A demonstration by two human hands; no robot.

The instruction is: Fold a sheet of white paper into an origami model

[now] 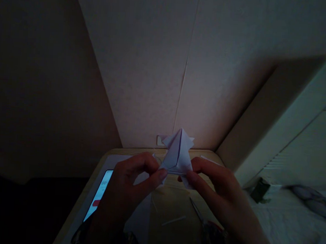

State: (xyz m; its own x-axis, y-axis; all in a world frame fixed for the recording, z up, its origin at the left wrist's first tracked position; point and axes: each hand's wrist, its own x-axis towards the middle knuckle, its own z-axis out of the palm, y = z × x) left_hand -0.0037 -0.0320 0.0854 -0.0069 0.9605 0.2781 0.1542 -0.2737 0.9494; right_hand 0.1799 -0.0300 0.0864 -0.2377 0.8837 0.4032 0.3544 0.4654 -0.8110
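A white origami frog is held up above the small table, its pointed end upward and small flaps sticking out at both sides. My left hand pinches its lower left corner between thumb and index finger. On the opposite lower corner, the thumb and fingers of my right hand are closed in a pinch. Two folded legs hang below the fingertips. Beneath my right hand lie scissors, their handles partly hidden in the dark.
A lit phone lies on a white paper sheet at the table's left. Thin paper strips rest on the wooden tabletop. Behind stands a wall with a socket. To the right is a bed with a dark green box.
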